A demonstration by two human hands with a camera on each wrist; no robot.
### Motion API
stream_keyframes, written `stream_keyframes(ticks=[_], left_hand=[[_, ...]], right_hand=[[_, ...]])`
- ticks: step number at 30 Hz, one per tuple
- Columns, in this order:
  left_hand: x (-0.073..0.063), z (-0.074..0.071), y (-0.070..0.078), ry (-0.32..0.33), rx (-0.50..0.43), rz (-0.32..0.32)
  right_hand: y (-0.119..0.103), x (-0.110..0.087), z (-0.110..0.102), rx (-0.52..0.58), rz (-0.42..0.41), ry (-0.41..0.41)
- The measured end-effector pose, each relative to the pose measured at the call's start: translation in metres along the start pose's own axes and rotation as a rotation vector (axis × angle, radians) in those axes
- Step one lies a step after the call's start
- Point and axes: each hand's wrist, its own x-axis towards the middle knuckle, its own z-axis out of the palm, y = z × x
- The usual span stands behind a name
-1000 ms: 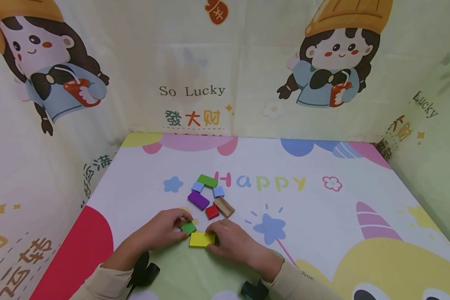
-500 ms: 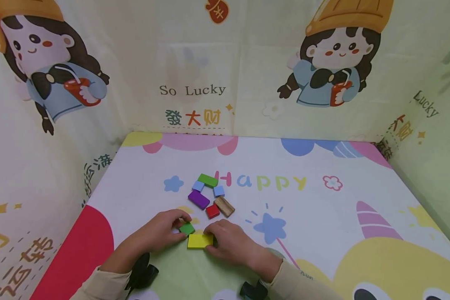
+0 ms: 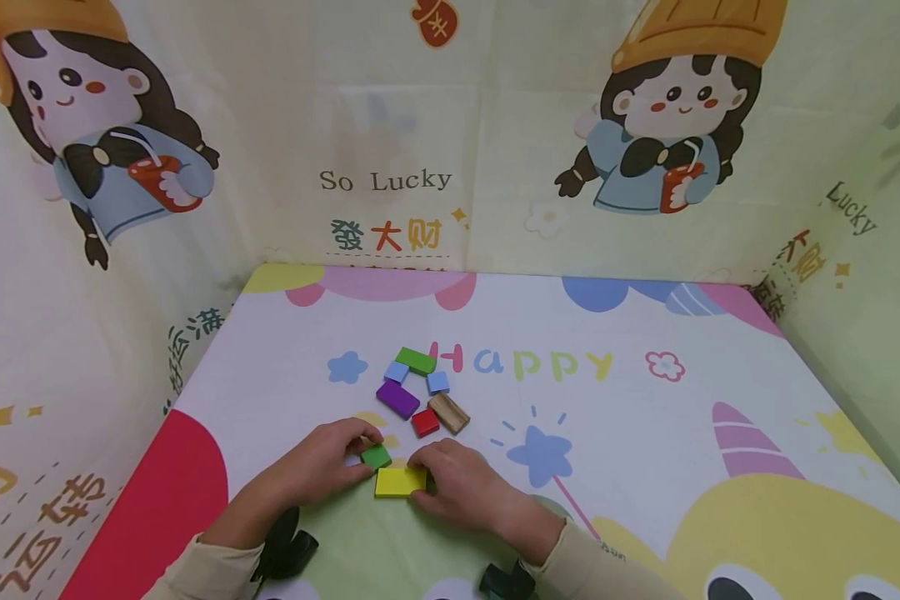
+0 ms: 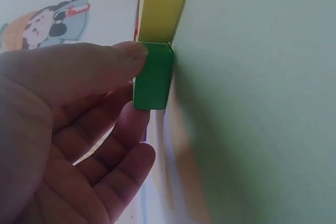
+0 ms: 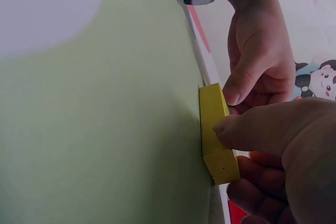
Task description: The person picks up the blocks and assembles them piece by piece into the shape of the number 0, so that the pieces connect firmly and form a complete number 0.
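My left hand (image 3: 328,457) pinches a small green block (image 3: 376,457) between thumb and fingers; in the left wrist view the green block (image 4: 154,76) stands end to end with a yellow block (image 4: 161,6). My right hand (image 3: 457,483) grips the right end of that longer yellow block (image 3: 400,482), its thumb on the near side in the right wrist view, where the yellow block (image 5: 214,121) lies on the green printed area. Just beyond the hands lie a red block (image 3: 425,422), a wood-brown block (image 3: 448,413) and a purple block (image 3: 397,400).
Farther back, two light blue blocks, one left (image 3: 397,372) and one right (image 3: 437,382), sit below a longer green block (image 3: 416,361). All rest on a white printed tabletop (image 3: 495,325). Printed cloth walls (image 3: 510,167) enclose the back and sides.
Over the last second the yellow block and both hands have shifted slightly left and toward me. The green block moved a little left, then slightly back right. The other blocks stayed put.
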Motion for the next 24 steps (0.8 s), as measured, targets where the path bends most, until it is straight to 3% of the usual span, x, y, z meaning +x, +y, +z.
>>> stream_keyframes(ticks=[19, 24], left_hand=[[-0.0029, 0.0049, 0.0048, 0.014, 0.048, 0.075], [-0.0023, 0.0074, 0.0059, 0.029, 0.058, 0.059]], right_hand=[[0.0008, 0.0000, 0.0003, -0.006, -0.012, 0.015], [0.0012, 0.0002, 0.0006, -0.013, -0.015, 0.016]])
